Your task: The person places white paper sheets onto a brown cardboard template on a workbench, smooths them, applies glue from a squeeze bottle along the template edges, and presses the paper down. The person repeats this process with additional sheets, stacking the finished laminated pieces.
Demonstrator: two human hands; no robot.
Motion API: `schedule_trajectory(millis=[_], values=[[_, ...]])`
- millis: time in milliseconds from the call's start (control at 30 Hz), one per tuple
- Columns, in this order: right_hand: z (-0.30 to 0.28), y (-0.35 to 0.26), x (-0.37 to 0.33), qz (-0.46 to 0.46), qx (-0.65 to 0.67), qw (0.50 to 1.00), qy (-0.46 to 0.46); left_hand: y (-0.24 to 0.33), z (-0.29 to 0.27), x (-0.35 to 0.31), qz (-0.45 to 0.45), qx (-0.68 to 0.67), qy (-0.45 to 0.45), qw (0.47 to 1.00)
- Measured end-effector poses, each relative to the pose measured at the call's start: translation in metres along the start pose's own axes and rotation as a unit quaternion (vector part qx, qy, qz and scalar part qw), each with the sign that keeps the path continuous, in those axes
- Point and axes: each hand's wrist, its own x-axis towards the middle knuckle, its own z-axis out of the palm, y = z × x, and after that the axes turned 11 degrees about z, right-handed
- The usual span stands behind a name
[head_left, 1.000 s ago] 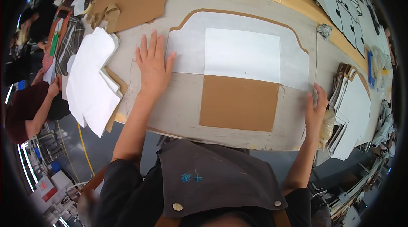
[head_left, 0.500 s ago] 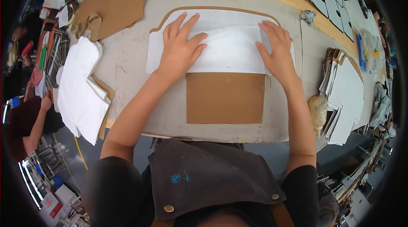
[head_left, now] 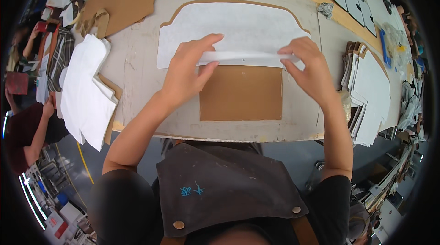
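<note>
Sitting at the far left edge, a co-worker in a maroon sleeve (head_left: 20, 119) is busy beside the table (head_left: 137, 57). Next, at the table's left side, a pile of white cut pieces (head_left: 87, 87) lies flat with a brown edge showing beneath, probably put there to be within reach yet off the middle. Brown sheets (head_left: 123, 2) are heaped on the far left.

In the middle, a large white piece with a brown rim (head_left: 238, 22) lies flat, its curved edge to the far side; the bare table around it seems to leave room for both hands. On its near part the left hand (head_left: 190, 59) has thumb and forefinger spread around the left end of a narrow, pale paper strip (head_left: 247, 56); whether its other fingers grip, I cannot tell. The strip is blurred, and seems raised by its ends so it stays straight. A brown rectangle (head_left: 240, 93) lies just on its near side.

The right hand (head_left: 305, 59), well apart from the left, appears to pinch the strip's right end between thumb and fingertips. Far right of it sits a crumpled grey ball (head_left: 326, 10); nearer, at the right side, stacked white pieces with brown edges (head_left: 373, 84) overlap, perhaps to be lifted singly.
</note>
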Motion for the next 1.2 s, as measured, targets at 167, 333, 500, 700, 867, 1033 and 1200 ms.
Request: schedule_trajectory(millis=[167, 333, 500, 700, 867, 1033, 1200], values=[[0.005, -0.022, -0.062, -0.018, -0.045, 0.999, 0.015, 0.021, -0.006, -0.042, 0.091, 0.038, -0.068, 0.993], [0.031, -0.016, -0.110, -0.021, -0.065, 0.998, 0.010, 0.028, 0.012, -0.085, 0.152, 0.060, -0.084, 0.983], [0.044, -0.012, -0.129, -0.016, -0.075, 0.997, 0.012, 0.029, 0.015, -0.101, 0.169, 0.092, -0.100, 0.976], [0.042, -0.016, -0.140, 0.003, -0.076, 0.997, 0.015, 0.029, 0.011, -0.115, 0.192, 0.097, -0.143, 0.966], [0.028, 0.009, -0.140, 0.067, -0.084, 0.993, 0.040, 0.019, -0.011, -0.114, 0.168, 0.079, -0.155, 0.970], [0.034, 0.036, -0.077, 0.081, -0.136, 0.986, 0.051, -0.019, -0.009, -0.051, 0.104, 0.179, -0.166, 0.964], [0.049, 0.070, -0.030, 0.125, -0.213, 0.968, 0.037, -0.072, 0.003, -0.007, 0.051, 0.247, -0.198, 0.947]])
